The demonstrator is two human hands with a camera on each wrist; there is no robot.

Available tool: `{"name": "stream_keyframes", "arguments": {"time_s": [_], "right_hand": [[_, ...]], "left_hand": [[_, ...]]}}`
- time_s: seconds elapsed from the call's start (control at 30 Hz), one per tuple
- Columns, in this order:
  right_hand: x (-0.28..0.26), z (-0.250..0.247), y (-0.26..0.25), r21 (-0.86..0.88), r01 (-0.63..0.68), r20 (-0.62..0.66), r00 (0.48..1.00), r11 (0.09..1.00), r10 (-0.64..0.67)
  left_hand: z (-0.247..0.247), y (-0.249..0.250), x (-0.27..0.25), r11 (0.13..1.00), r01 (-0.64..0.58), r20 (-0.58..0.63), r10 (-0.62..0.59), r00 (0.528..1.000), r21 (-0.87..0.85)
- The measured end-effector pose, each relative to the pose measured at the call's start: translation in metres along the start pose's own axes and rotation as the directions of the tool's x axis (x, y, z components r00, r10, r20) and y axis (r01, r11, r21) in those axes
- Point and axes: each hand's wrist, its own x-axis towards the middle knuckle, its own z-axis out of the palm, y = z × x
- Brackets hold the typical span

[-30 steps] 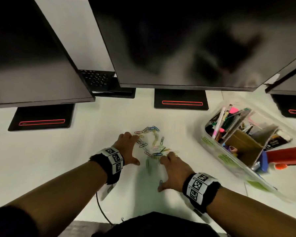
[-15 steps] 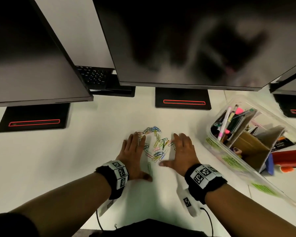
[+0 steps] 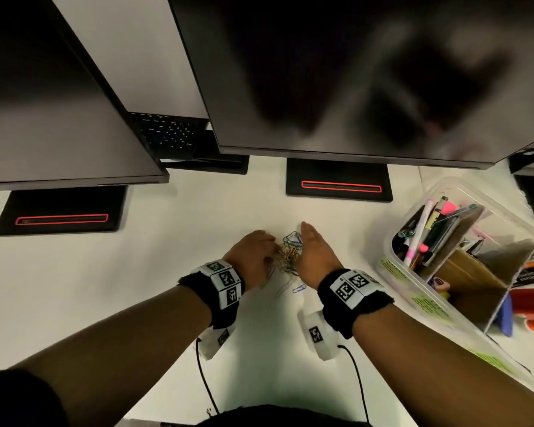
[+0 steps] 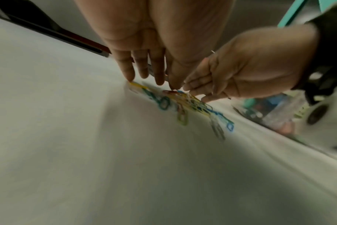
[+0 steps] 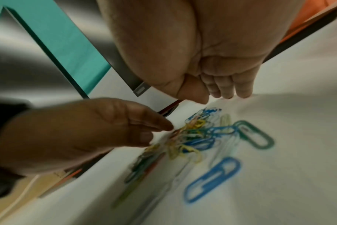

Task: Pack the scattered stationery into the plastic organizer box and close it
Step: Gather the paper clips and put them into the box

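Since the earlier frame, both hands have been drawn together, and the paper clips (image 3: 289,254) are now bunched between them on the white desk (image 3: 136,272). Left hand (image 3: 253,257) and right hand (image 3: 315,254) are held edge-on — fingers straight, touching the pile. One blue clip (image 3: 299,288) lies apart. To the right, the plastic organizer box (image 3: 392,266) is seen open.

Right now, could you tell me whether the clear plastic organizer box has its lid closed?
No, the clear plastic organizer box stands open-topped, with pens sticking up.
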Motion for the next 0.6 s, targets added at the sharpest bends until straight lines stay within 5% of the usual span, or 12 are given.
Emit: {"name": "stream_keyframes", "arguments": {"time_s": [0.1,0.23,0.4,0.6], "right_hand": [[0.012,-0.003,-0.004,-0.16,0.073,0.128,0.99,0.984,-0.052],[0.009,0.005,-0.006,-0.368,0.256,0.248,0.953,0.894,-0.171],[-0.018,0.019,0.015,-0.368,0.385,0.295,0.912,0.847,-0.286],[-0.03,0.003,0.034,-0.267,0.176,0.069,0.984,0.947,-0.163]], "left_hand": [[-0.012,-0.007,-0.01,0.987,0.134,-0.163,-0.147,0.976,-0.088],[-0.014,-0.015,-0.017,0.941,0.331,-0.084,-0.336,0.938,-0.068],[-0.005,-0.011,-0.031,0.979,0.203,-0.029,-0.204,0.979,-0.03],[-0.007,-0.006,-0.041,0.991,0.135,0.074,-0.135,0.988,0.006]]}}
